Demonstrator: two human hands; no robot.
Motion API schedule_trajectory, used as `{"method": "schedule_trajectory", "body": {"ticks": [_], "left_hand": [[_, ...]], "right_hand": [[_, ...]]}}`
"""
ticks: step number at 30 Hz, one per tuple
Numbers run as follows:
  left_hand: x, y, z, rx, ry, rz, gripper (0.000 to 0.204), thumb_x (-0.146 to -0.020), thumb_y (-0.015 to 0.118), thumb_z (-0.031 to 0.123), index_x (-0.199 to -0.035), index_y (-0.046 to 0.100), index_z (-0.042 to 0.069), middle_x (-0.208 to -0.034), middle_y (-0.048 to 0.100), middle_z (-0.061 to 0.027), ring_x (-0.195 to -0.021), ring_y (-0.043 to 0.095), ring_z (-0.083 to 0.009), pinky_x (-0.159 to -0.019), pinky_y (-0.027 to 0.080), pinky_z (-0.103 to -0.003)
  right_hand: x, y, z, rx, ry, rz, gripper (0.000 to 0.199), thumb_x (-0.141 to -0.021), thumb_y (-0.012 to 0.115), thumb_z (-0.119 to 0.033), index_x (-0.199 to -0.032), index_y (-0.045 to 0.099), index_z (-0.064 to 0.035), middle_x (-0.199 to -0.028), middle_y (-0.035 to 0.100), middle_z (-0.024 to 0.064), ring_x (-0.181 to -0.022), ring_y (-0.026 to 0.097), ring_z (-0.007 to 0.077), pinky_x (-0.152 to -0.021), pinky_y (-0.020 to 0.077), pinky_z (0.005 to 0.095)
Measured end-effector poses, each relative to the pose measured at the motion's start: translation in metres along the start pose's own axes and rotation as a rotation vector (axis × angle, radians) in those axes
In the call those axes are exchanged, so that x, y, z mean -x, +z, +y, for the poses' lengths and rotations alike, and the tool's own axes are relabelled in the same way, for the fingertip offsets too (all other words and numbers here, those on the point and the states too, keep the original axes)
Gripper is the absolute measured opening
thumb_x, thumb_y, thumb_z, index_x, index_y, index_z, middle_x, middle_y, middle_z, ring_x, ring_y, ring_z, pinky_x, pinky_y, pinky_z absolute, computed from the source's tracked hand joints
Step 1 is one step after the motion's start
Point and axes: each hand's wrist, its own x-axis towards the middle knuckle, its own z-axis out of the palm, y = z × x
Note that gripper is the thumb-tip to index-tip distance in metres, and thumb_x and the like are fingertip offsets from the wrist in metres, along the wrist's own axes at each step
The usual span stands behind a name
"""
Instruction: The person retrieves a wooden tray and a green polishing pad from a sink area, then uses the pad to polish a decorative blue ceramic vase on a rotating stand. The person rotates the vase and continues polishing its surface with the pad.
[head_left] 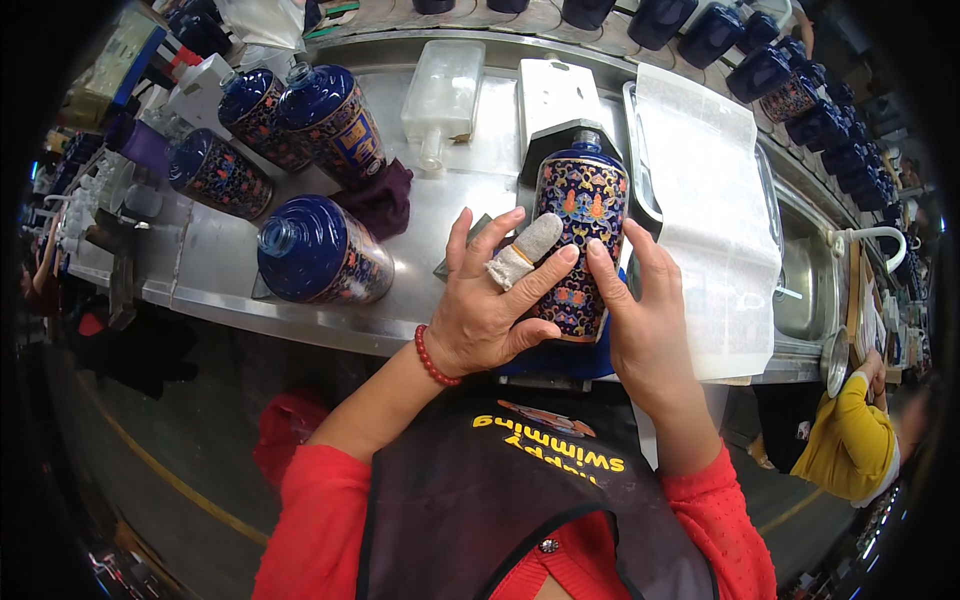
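Observation:
In front of me a blue glass bottle (583, 205) with a colourful floral wrap lies tilted, its neck pointing away, against a dark angular stand (540, 150). My left hand (485, 300) spreads its fingers over the bottle's left side. A pale cloth cover sits on one of its fingers, and the index fingertip and thumb touch the wrap. On the other side is my right hand (645, 315), open, its thumb pressed on the wrap and its fingers stretched along the right edge. The bottle's underside is hidden.
Several patterned blue bottles (325, 250) stand at the left beside a purple cloth (385, 200). A clear bottle (440, 95) lies behind on the metal bench (330, 325). White sheets (710, 220) lie at right, near a sink (808, 265). A person in yellow (850, 440) is farther right.

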Motion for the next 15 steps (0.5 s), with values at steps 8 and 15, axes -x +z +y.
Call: {"method": "schedule_trajectory", "body": {"ticks": [8, 15], "left_hand": [[0.0002, -0.0004, -0.0026, 0.045, 0.026, 0.027, 0.066, -0.098, 0.044, 0.066, -0.14, 0.063, 0.018, -0.138, 0.062, -0.0065, -0.137, 0.043, -0.0305, -0.12, 0.012, -0.057], [0.0033, 0.0, -0.0051, 0.107, 0.026, 0.027, 0.068, -0.098, 0.044, 0.066, -0.141, 0.062, 0.016, -0.138, 0.062, -0.0092, -0.136, 0.045, -0.031, -0.12, 0.014, -0.058]], "right_hand": [[0.0018, -0.0014, -0.0026, 0.01, -0.011, -0.01, 0.07, -0.077, 0.062, 0.008, -0.143, 0.058, -0.0149, -0.148, 0.042, 0.0231, -0.127, 0.047, 0.0431, -0.107, 0.0417, 0.0506], [0.0039, 0.0025, -0.0019, -0.012, 0.007, 0.016, 0.07, -0.077, 0.062, 0.008, -0.143, 0.058, -0.015, -0.147, 0.043, 0.0232, -0.127, 0.048, 0.0427, -0.107, 0.0414, 0.0502]]}}
